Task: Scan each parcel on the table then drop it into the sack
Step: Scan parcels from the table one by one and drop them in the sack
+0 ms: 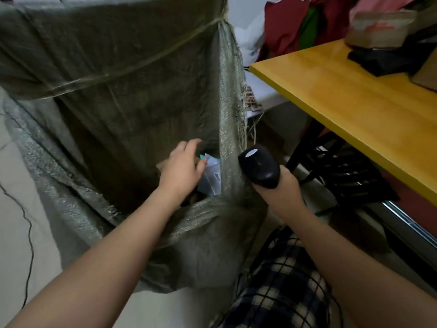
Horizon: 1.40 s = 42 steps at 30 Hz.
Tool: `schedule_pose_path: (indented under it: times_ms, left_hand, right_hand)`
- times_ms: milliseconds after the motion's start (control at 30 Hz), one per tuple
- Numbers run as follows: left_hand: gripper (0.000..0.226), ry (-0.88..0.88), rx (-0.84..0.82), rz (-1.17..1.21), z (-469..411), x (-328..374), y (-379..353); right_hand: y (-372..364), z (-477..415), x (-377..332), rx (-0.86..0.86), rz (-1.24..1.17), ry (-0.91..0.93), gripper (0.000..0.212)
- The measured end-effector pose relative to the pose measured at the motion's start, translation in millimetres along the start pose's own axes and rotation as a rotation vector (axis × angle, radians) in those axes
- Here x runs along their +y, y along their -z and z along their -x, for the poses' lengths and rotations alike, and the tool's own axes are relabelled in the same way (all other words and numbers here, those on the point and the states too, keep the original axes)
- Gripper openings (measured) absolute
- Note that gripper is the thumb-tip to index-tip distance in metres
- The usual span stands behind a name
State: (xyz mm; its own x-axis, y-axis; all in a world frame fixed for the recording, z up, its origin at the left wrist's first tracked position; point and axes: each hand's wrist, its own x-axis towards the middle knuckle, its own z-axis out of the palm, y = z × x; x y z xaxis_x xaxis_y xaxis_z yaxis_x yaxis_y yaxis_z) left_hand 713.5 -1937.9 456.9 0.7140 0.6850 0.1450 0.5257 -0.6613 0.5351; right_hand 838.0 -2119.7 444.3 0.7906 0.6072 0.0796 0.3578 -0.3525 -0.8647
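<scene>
Over the mouth of the large grey-green woven sack, the left hand is seen with fingers loosely spread and nothing gripped. A pale plastic-wrapped parcel lies just below it, inside. A black handheld scanner is gripped in the right hand. A brown cardboard parcel lies on the yellow wooden table, far right and lengthwise left to right — nearer the occupied right hand.

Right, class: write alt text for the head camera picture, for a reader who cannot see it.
A person's left hand reaches into an open green woven sack, just above a white parcel lying inside. Their right hand grips a black scanner beside the sack, near a yellow table.
</scene>
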Motion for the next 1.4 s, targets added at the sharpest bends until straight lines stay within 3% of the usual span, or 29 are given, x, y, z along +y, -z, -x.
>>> schedule_pose_path:
  times_ms: [167,533,667,800,967,1100,1300,1400]
  left_hand:
    - [0.045,-0.283,-0.021,0.075,20.3,82.8,2.4]
    - [0.046,-0.701,-0.236,0.176,71.8,277.9,-57.6]
    - [0.045,-0.813,-0.342,0.2,93.9,341.9,-90.2]
    - [0.053,-0.818,-0.464,0.173,101.3,402.9,-125.7]
    - [0.071,-0.677,-0.559,0.225,86.3,452.4,-154.2]
    - [0.065,-0.586,-0.617,0.344,82.8,461.8,-156.5]
    - [0.077,-0.672,-0.415,0.637,93.8,440.6,-132.6]
    - [0.073,-0.815,-0.336,0.598,82.9,429.9,-115.2]
  right_hand:
    - [75.0,37.6,-6.1,0.217,0.0,-0.005,0.034]
    - [250.2,158.1,10.2,0.665,-0.012,-0.094,0.013]
    - [300.6,200.5,22.5,0.859,0.009,-0.126,0.036]
    - [337.1,226.5,43.6,1.033,0.015,-0.273,0.05]
    - [361.3,235.7,49.8,1.005,-0.372,-0.33,0.028]
    - [361.0,231.6,51.4,0.95,-0.471,-0.334,0.024]
    - [357.4,230.5,47.3,0.924,-0.463,-0.308,0.026]
    - [356.2,225.4,39.8,0.959,-0.482,-0.264,0.024]
